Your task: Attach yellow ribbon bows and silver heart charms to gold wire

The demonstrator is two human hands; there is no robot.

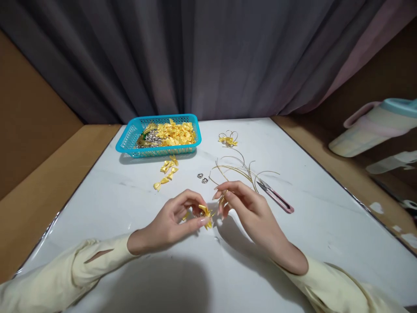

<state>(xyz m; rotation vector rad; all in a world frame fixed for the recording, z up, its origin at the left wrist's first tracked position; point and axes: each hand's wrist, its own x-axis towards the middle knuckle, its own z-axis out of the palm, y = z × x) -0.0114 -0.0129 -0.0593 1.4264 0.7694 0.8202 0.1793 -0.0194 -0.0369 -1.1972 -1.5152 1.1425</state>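
Yellow bow cluster (209, 221), clamped in left hand (171, 221), long axis fore-and-aft, lies just left of gold cord (222, 201) pinched by right hand (252, 213)

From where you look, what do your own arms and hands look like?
The left hand and right hand are bare, without gloves. Loose, pale cream sleeves reach the wrists; the left sleeve has a slit near its cuff, the right sleeve shows folds.
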